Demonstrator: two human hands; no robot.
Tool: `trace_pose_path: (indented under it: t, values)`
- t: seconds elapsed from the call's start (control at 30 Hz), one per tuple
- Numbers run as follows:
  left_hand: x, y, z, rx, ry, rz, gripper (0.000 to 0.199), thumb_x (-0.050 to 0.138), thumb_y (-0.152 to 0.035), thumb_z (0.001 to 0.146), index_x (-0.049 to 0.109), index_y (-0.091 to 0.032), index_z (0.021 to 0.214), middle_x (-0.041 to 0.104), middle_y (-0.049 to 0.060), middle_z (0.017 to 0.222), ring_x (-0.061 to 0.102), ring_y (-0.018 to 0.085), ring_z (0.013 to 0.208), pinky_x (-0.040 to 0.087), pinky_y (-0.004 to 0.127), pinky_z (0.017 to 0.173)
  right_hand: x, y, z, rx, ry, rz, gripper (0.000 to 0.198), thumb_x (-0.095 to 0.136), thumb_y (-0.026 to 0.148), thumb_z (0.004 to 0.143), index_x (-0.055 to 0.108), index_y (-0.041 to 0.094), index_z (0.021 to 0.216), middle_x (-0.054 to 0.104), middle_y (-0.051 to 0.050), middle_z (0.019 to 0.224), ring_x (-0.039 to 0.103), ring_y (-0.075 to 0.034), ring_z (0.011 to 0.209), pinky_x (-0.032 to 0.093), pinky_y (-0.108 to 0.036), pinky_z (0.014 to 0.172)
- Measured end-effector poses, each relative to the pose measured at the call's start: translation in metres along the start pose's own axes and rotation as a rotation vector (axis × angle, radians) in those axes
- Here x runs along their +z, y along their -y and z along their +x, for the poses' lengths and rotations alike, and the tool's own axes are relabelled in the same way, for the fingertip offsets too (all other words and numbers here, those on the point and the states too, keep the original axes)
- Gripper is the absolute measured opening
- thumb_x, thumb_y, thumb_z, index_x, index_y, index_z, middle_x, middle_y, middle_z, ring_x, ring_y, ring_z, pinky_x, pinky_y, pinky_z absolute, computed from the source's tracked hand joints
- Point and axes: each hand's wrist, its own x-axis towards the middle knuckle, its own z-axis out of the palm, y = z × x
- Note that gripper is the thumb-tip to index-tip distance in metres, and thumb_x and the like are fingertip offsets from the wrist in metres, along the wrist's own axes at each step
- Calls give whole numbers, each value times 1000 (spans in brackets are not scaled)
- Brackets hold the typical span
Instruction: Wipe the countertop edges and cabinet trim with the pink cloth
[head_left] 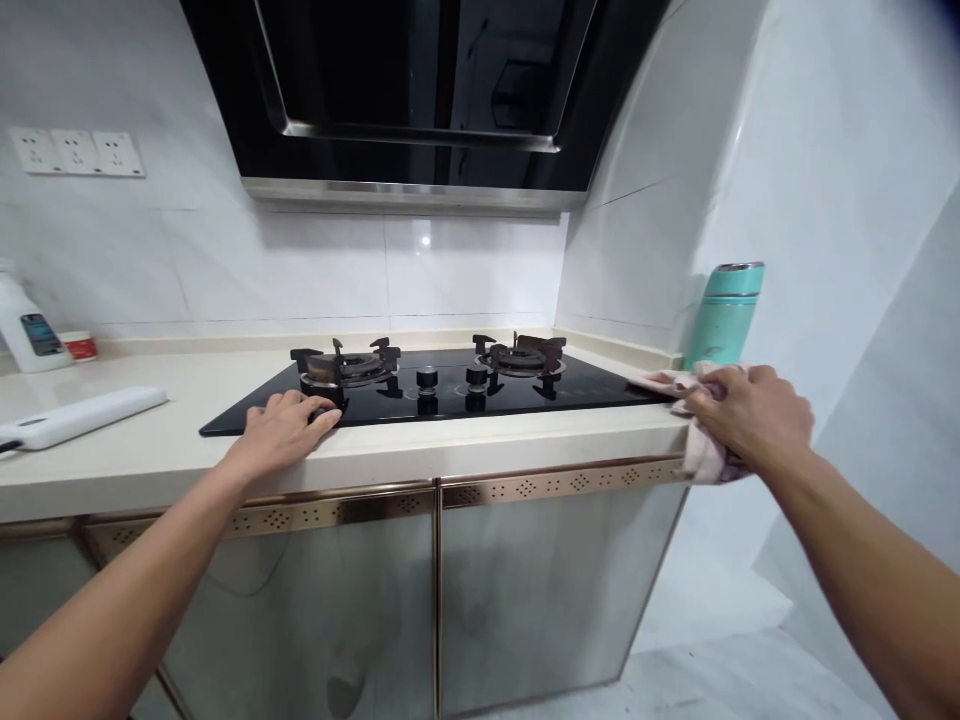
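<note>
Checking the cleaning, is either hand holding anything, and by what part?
The right hand presses a bunched pink cloth at the counter's right edge; the left hand holds nothing.

Hob [450, 400] set in counter [150, 450], under hood [420, 100]. Left hand [281, 430] flat on hob's front-left corner, before left burner [346, 365]. Right hand [750, 410] on cloth [701, 455] at counter's right end, flask [724, 315] just behind. Sockets [75, 152] on wall, far left.

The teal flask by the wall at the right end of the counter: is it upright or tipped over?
Upright. The teal flask stands on its base at the counter's corner, cap at the top, behind the pink cloth under the right hand.
</note>
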Motion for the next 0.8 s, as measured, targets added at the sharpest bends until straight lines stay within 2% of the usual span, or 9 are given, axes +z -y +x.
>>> trace_pose_path:
  t: [0.07,0.17,0.23,0.3,0.4,0.5,0.63,0.73,0.8]
  values:
    - [1,0,1,3,1,3,59,27,-67,91,65,-37,125,63,9,125,50,38,125,38,59,103,5,-27,-2,129,-25,55,49,42,55,92,65,28,125,55,-25,125,54,-41,114,42,-52,83]
    - [2,-1,3,6,-1,13,61,28,-70,89,66,-36,123,62,10,124,49,40,126,38,60,102,14,-57,-1,296,10,240,56,45,58,89,59,26,133,52,-26,130,52,-39,122,44,-49,89]
    - [2,-1,5,0,-1,16,61,29,-72,89,66,-36,122,62,11,124,48,41,127,38,61,102,19,-60,-1,324,33,302,61,49,59,88,57,23,136,50,-26,134,50,-37,127,43,-46,95]
    - [3,-1,7,-8,4,15,62,29,-73,88,66,-36,123,62,11,125,48,41,127,38,61,102,22,-48,-5,328,6,294,60,49,60,88,57,23,134,46,-26,138,45,-38,132,40,-47,100]
    - [3,-1,7,-12,12,12,63,28,-73,88,65,-36,124,62,11,125,48,41,127,38,61,102,20,-10,-25,274,-58,284,52,45,58,91,60,24,127,44,-24,138,43,-40,131,38,-50,102]
    - [0,-4,4,-19,24,3,62,28,-71,89,65,-35,124,61,12,127,48,40,127,37,61,102,9,41,-57,149,-83,277,44,45,53,91,64,24,118,49,-20,128,48,-41,118,43,-51,93]
    - [-5,-10,-2,-12,31,-12,63,28,-67,90,64,-31,127,59,15,131,46,39,129,35,62,104,-14,124,-108,-141,-139,302,33,49,45,92,68,24,110,52,-15,118,49,-33,100,46,-43,80]
    - [-4,-10,-4,-15,17,-12,61,28,-64,92,63,-31,129,58,15,133,46,38,129,34,62,104,-29,194,-149,-404,-213,407,29,49,42,96,68,22,106,53,-14,108,48,-27,91,45,-37,74]
    - [-2,-9,-4,-25,13,-5,59,27,-63,92,62,-33,130,57,14,134,46,37,129,34,61,105,-36,238,-174,-531,-248,474,26,53,40,95,68,21,105,53,-13,105,47,-26,88,43,-35,71]
